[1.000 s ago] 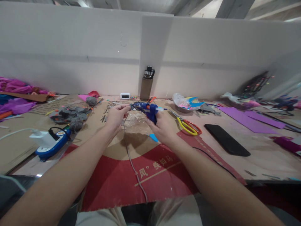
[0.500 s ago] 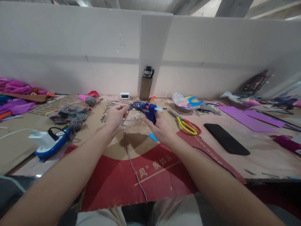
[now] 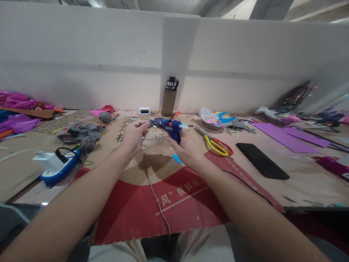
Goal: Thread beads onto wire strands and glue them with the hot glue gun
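This is looking like a craft workshop. Scissors (image 3: 209, 140) are lying between a glue gun (image 3: 176, 131) and purple sheets (image 3: 286, 138).

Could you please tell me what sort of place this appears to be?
Probably a craft workspace: the right hand holds a glue gun, with scissors and purple sheets lying to its right.
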The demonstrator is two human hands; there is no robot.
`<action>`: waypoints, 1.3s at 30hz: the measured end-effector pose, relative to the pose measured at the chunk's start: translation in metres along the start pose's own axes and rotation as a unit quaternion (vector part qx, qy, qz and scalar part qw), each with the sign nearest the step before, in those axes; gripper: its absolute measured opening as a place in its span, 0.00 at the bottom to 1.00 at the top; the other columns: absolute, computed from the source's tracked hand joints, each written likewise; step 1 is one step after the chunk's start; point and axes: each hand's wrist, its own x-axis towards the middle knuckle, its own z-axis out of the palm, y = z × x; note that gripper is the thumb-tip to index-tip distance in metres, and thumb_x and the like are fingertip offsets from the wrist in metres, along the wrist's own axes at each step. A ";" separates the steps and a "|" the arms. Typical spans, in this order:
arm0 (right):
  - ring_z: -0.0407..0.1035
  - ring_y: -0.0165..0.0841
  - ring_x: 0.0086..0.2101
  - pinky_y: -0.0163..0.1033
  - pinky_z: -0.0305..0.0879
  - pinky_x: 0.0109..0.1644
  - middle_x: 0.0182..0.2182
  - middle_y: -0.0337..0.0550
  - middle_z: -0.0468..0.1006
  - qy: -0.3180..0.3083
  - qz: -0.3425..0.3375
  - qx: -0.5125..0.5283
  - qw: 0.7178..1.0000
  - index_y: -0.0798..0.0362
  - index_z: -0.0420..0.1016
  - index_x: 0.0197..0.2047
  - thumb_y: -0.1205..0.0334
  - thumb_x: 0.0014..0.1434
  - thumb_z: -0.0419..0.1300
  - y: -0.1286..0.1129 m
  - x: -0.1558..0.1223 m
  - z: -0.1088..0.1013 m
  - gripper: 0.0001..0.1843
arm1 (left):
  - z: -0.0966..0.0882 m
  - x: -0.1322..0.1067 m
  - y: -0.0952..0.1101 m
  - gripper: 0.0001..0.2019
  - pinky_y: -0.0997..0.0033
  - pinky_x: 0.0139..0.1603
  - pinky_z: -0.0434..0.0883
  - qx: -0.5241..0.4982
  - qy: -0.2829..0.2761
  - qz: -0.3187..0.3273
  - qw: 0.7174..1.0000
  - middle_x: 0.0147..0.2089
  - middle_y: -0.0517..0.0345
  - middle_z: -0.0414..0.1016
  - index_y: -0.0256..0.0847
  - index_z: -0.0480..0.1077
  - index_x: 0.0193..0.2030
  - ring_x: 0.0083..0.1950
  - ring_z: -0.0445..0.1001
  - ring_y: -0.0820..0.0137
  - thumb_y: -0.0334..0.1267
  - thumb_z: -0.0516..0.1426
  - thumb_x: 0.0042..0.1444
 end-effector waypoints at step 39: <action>0.63 0.27 0.19 0.34 0.63 0.22 0.21 0.36 0.68 -0.014 0.240 0.262 0.935 0.52 0.65 0.33 0.57 0.52 0.56 0.026 0.010 -0.004 0.08 | -0.008 0.012 -0.009 0.05 0.79 0.21 0.52 -0.035 0.018 0.000 0.999 0.21 0.64 0.63 0.36 0.69 0.25 0.21 0.57 0.81 0.34 0.61 0.41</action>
